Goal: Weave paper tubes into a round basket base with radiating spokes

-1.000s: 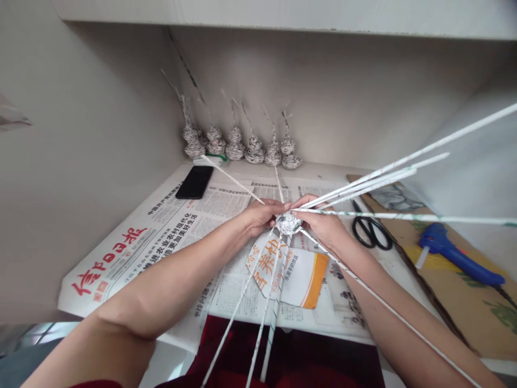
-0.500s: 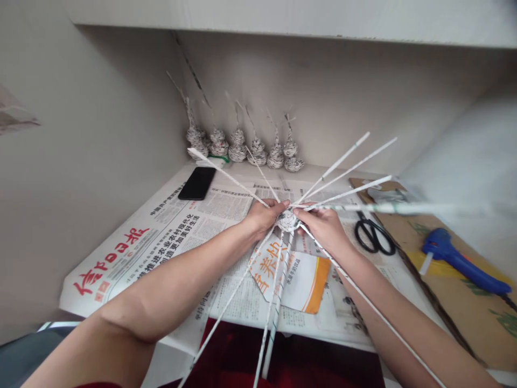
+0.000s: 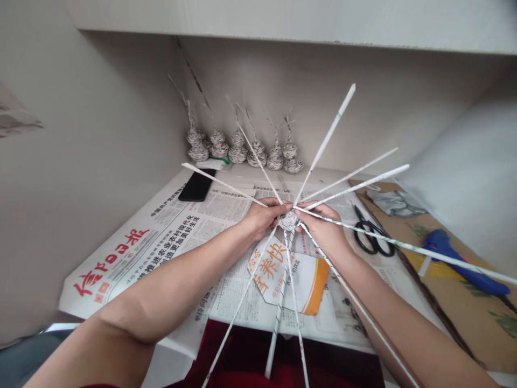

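Note:
A small round piece of paper weaving [image 3: 288, 220] is held above the newspaper, with several rolled-paper strands fanning out from it on all sides. My left hand [image 3: 264, 218] pinches its left edge, thumb on top near the middle. On the other side my right hand [image 3: 321, 222] grips the right edge between thumb and fingers. One long paper strand [image 3: 388, 238] runs from between the hands across the right hand and off to the right. Other strands point up toward the back wall or hang down toward my lap. The undersides of the fingers are hidden.
Several woven gourd shapes [image 3: 238, 148] line the back wall. A black phone [image 3: 196, 185] lies on the newspaper [image 3: 161, 242]. Black scissors [image 3: 369, 234] rest at the right, beside cardboard [image 3: 444, 318] with a blue glue gun [image 3: 464, 267]. A printed packaging piece [image 3: 302, 285] lies below the hands.
The long strand has swung from pointing level, blurred, to slanting down rightward. One upper strand stands steeper, and the lower strands have shifted. Both hands keep their hold in nearly the same place.

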`<action>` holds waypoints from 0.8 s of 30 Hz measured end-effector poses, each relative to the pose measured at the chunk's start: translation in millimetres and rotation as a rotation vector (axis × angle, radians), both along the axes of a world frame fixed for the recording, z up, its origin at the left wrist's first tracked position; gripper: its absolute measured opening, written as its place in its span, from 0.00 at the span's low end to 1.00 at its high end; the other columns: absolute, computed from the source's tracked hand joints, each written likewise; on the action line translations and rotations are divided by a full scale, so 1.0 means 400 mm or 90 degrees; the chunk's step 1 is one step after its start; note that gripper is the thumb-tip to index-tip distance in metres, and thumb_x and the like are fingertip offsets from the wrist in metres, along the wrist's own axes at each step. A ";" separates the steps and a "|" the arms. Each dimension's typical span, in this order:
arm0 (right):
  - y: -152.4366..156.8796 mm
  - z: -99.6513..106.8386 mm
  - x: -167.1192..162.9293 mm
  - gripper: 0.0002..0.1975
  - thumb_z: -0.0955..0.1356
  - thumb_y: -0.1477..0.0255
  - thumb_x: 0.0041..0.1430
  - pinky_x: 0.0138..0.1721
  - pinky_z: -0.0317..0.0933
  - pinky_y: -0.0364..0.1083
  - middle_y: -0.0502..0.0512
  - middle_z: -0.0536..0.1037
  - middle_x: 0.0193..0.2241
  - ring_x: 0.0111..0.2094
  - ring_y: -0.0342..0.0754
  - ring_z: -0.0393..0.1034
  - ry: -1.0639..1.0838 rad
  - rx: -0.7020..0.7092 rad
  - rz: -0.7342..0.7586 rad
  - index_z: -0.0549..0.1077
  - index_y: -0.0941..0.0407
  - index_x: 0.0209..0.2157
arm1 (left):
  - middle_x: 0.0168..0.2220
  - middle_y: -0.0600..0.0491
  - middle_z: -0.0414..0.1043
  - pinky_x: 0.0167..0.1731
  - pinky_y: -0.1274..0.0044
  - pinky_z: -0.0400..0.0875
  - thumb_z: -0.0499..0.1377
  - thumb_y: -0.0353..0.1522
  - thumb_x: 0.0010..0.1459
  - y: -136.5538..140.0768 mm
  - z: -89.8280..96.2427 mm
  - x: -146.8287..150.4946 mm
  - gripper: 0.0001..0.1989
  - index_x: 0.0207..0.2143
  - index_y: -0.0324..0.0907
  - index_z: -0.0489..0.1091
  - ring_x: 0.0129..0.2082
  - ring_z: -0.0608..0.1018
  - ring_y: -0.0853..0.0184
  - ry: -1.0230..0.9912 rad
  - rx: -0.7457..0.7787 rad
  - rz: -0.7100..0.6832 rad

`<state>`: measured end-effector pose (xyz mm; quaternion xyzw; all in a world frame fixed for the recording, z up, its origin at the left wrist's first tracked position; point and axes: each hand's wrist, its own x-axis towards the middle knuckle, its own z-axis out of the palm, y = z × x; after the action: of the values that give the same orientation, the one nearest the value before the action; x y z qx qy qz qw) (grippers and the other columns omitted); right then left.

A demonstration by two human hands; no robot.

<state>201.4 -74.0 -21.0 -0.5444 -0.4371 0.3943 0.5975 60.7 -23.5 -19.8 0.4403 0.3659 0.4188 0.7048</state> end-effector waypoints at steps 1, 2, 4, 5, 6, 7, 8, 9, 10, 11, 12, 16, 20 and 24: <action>0.000 -0.001 -0.001 0.19 0.77 0.61 0.38 0.26 0.71 0.43 0.53 0.79 0.32 0.26 0.44 0.73 0.001 -0.004 0.003 0.76 0.57 0.31 | 0.23 0.54 0.71 0.13 0.84 0.50 0.71 0.34 0.38 0.000 0.000 0.000 0.16 0.30 0.34 0.76 0.16 0.64 0.80 0.008 -0.001 0.004; -0.001 -0.001 -0.002 0.19 0.77 0.62 0.38 0.28 0.72 0.43 0.53 0.79 0.32 0.28 0.45 0.74 0.004 -0.009 0.006 0.76 0.57 0.32 | 0.23 0.54 0.71 0.14 0.84 0.51 0.71 0.33 0.38 0.000 0.001 0.000 0.16 0.30 0.34 0.76 0.16 0.64 0.80 0.017 -0.002 0.009; -0.003 0.000 -0.005 0.19 0.77 0.63 0.37 0.31 0.73 0.44 0.53 0.79 0.33 0.30 0.45 0.74 0.012 -0.020 0.007 0.76 0.57 0.32 | 0.22 0.54 0.71 0.14 0.84 0.51 0.71 0.33 0.39 0.000 0.002 0.001 0.15 0.30 0.34 0.76 0.16 0.64 0.79 0.027 -0.005 0.019; -0.004 0.001 -0.006 0.19 0.77 0.63 0.37 0.31 0.73 0.44 0.54 0.79 0.33 0.30 0.46 0.74 0.014 -0.024 0.007 0.76 0.57 0.32 | 0.22 0.54 0.71 0.14 0.83 0.51 0.71 0.33 0.40 -0.001 0.003 0.002 0.14 0.30 0.34 0.76 0.16 0.65 0.79 0.027 -0.005 0.022; -0.004 0.002 -0.007 0.19 0.77 0.63 0.38 0.31 0.73 0.44 0.54 0.79 0.34 0.30 0.46 0.75 0.018 -0.026 0.005 0.76 0.57 0.32 | 0.21 0.55 0.71 0.14 0.83 0.51 0.70 0.32 0.40 -0.003 0.004 0.002 0.13 0.29 0.34 0.76 0.16 0.65 0.79 0.023 -0.004 0.024; -0.005 0.003 -0.008 0.19 0.77 0.62 0.38 0.31 0.73 0.44 0.54 0.79 0.34 0.30 0.46 0.75 0.023 -0.029 0.002 0.76 0.57 0.32 | 0.21 0.55 0.70 0.13 0.83 0.51 0.70 0.32 0.41 -0.004 0.005 0.003 0.11 0.28 0.34 0.75 0.16 0.66 0.78 0.018 -0.002 0.023; -0.005 0.004 -0.009 0.18 0.77 0.62 0.38 0.30 0.73 0.44 0.54 0.80 0.34 0.30 0.47 0.75 0.031 -0.033 0.000 0.76 0.57 0.31 | 0.20 0.56 0.70 0.13 0.83 0.52 0.69 0.31 0.42 -0.006 0.006 0.003 0.10 0.27 0.35 0.75 0.16 0.66 0.78 0.013 -0.001 0.019; -0.004 0.006 -0.009 0.18 0.77 0.62 0.38 0.29 0.73 0.44 0.54 0.80 0.33 0.30 0.47 0.75 0.043 -0.038 -0.003 0.76 0.57 0.31 | 0.20 0.56 0.69 0.13 0.83 0.52 0.69 0.31 0.43 -0.007 0.007 0.003 0.09 0.27 0.35 0.75 0.16 0.66 0.78 0.007 -0.001 0.014; -0.003 0.008 -0.009 0.18 0.77 0.62 0.38 0.28 0.73 0.45 0.54 0.80 0.33 0.30 0.48 0.75 0.057 -0.046 -0.005 0.76 0.57 0.30 | 0.19 0.56 0.69 0.14 0.83 0.52 0.68 0.31 0.43 -0.008 0.008 0.003 0.09 0.27 0.35 0.74 0.16 0.66 0.78 0.002 -0.002 0.007; -0.002 0.009 -0.009 0.18 0.77 0.63 0.37 0.27 0.72 0.44 0.54 0.79 0.32 0.30 0.48 0.75 0.073 -0.053 -0.008 0.75 0.57 0.29 | 0.20 0.56 0.69 0.14 0.83 0.53 0.68 0.31 0.43 -0.008 0.008 0.003 0.09 0.26 0.35 0.74 0.16 0.67 0.78 -0.002 -0.005 0.001; -0.001 0.011 -0.010 0.18 0.78 0.63 0.36 0.26 0.72 0.44 0.54 0.79 0.31 0.29 0.49 0.75 0.087 -0.061 -0.009 0.75 0.57 0.29 | 0.20 0.56 0.70 0.14 0.83 0.54 0.68 0.31 0.43 -0.008 0.008 0.003 0.09 0.27 0.35 0.74 0.16 0.67 0.77 -0.005 -0.009 -0.004; 0.003 0.015 -0.010 0.18 0.77 0.63 0.36 0.23 0.69 0.42 0.52 0.79 0.28 0.27 0.46 0.73 0.116 -0.070 0.018 0.75 0.57 0.29 | 0.21 0.54 0.71 0.15 0.83 0.55 0.69 0.32 0.41 0.000 0.002 0.001 0.11 0.27 0.35 0.74 0.17 0.69 0.76 -0.018 -0.027 -0.023; 0.004 0.009 -0.009 0.17 0.76 0.63 0.38 0.21 0.66 0.41 0.51 0.78 0.27 0.24 0.44 0.70 0.090 -0.052 0.022 0.75 0.57 0.29 | 0.21 0.54 0.71 0.14 0.83 0.53 0.71 0.33 0.40 0.005 -0.003 0.001 0.13 0.27 0.34 0.74 0.16 0.67 0.77 -0.016 -0.045 -0.032; 0.009 -0.001 0.002 0.16 0.76 0.63 0.39 0.21 0.67 0.42 0.51 0.78 0.27 0.23 0.44 0.71 0.042 -0.047 -0.019 0.75 0.56 0.29 | 0.21 0.55 0.70 0.13 0.85 0.51 0.71 0.33 0.41 0.005 -0.001 -0.001 0.14 0.29 0.34 0.75 0.15 0.66 0.79 -0.005 -0.035 -0.037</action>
<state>202.3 -70.5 -21.3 -0.5591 -0.3943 0.4191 0.5969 60.3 -21.5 -20.1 0.4294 0.3620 0.3896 0.7299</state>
